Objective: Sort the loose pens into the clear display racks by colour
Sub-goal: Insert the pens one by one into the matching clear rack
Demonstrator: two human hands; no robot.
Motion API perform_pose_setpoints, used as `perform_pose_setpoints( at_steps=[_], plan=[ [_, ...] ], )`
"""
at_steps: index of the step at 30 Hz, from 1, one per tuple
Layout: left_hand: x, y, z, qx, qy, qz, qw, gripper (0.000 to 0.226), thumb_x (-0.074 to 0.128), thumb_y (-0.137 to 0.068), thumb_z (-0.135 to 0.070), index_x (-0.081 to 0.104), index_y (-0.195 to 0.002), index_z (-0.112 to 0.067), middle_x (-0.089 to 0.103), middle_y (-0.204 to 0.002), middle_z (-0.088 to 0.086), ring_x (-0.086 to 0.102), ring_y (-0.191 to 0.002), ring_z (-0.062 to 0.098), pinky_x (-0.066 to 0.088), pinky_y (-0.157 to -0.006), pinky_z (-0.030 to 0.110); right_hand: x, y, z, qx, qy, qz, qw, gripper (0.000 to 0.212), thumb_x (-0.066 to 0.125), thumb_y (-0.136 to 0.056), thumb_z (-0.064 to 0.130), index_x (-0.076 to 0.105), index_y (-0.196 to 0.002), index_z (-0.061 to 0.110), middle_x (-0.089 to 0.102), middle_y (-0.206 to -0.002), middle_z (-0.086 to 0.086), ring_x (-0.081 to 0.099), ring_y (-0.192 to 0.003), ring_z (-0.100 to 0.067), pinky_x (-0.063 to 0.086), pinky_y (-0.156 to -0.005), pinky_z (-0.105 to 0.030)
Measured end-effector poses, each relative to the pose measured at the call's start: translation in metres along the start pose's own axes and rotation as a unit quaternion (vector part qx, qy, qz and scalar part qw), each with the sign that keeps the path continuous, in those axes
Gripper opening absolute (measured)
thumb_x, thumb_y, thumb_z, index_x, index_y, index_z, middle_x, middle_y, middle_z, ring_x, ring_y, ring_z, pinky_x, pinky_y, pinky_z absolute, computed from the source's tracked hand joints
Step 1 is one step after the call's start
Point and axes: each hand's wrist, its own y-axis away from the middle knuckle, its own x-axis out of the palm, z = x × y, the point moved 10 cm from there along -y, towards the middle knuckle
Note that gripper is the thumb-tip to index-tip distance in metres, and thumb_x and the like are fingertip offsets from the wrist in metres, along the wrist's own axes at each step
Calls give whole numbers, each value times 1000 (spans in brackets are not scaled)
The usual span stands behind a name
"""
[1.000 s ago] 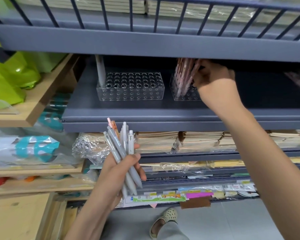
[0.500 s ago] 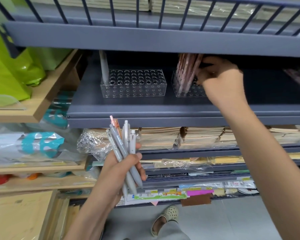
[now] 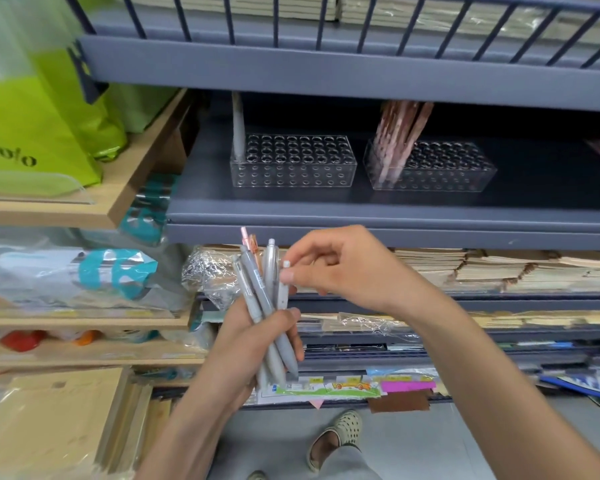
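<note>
Left hand (image 3: 243,351) clasps a bunch of pens (image 3: 258,292) below the left rack (image 3: 293,168). Right hand (image 3: 340,268) pinches the top of a pale pen (image 3: 284,294). Likely best drawn straight up, clear of the others, then slotted there.

**Pens and racks, counted**

Two clear racks are sitting on the grey shelf (image 3: 361,211). The left rack (image 3: 293,173) is holding a single grey pen (image 3: 238,133). The right rack (image 3: 444,174) is holding a pink bunch (image 3: 399,133), packed too tightly to count. The left grip (image 3: 236,358) is holding a bundle (image 3: 262,299) of five pens, four grey and one pink pen (image 3: 244,237). The right grip (image 3: 343,268) is pinching the rightmost grey pen (image 3: 283,296).
</note>
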Motion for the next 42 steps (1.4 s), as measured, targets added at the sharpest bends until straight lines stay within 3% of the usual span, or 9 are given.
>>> perform_pose_setpoints(
  at_steps=[3,7,10,16,25,30,34,38,42],
  plan=[
    [-3,4,-3,4,8,-1,1000,12,67,-77,-13,71,-80,-23,58,-59,13,60,-50,29,52,-50,34,9,-2,-2,5,-19,0,1000,8,75,-84,17,71,-87,11,66,-70,3,53,-54,-5,47,-55,-20],
    [-16,11,-1,-14,44,-21,999,26,67,-74,-9,60,-96,2,65,-68,17,64,-53,31,52,-47,33,2,-2,-6,8,-65,-59,996,9,72,-87,15,71,-90,6,64,-68,6,53,-53,-8,43,-52,-15],
    [-24,17,-1,-14,38,-32,999,19,66,-84,1,61,-102,-1,66,-70,15,61,-50,28,51,-45,30,-17,-2,-9,4,-123,-141,982,6,69,-89,14,71,-90,8,65,-69,2,55,-53,-10,44,-50,-19],
    [-35,26,1,-12,18,-61,998,8,68,-73,-9,63,-67,-13,51,-58,12,52,-44,24,46,-42,28,-5,1,-16,7,-147,-150,978,13,66,-92,21,70,-94,9,71,-80,-11,60,-59,-17,50,-54,-27],
    [-42,25,-2,-13,-6,-78,997,28,66,-69,-16,53,-88,0,52,-55,12,52,-46,23,46,-43,28,22,-2,-11,14,-108,-96,989,11,72,-86,12,68,-92,4,71,-76,-12,67,-64,-17,55,-61,-29],
    [-48,28,-6,-14,26,-78,997,30,68,-81,-8,64,-110,-13,61,-68,10,54,-49,19,49,-45,27,-17,-16,16,-27,-128,-194,972,6,68,-88,9,68,-93,6,73,-76,-10,69,-66,-17,56,-64,-25],
    [-61,29,-12,0,10,-89,996,21,51,-96,2,54,-117,1,67,-73,12,53,-47,18,49,-44,27,-50,-37,49,-96,-104,-295,945,3,64,-90,10,66,-92,10,73,-80,-6,71,-69,-12,56,-65,-22],
    [-67,31,-12,-9,-1,-82,997,29,50,-97,0,48,-123,13,64,-61,6,52,-46,18,47,-44,25,-63,-64,65,-128,-31,-352,927,11,63,-89,17,64,-81,24,72,-79,5,71,-76,-14,58,-78,-41],
    [-75,33,-17,3,20,-98,995,26,49,-96,4,51,-121,-1,68,-73,10,52,-46,18,47,-43,27,-60,-84,69,-147,-2,-366,919,5,63,-90,18,62,-85,20,68,-78,3,68,-78,-19,55,-82,-42]
  ],
)
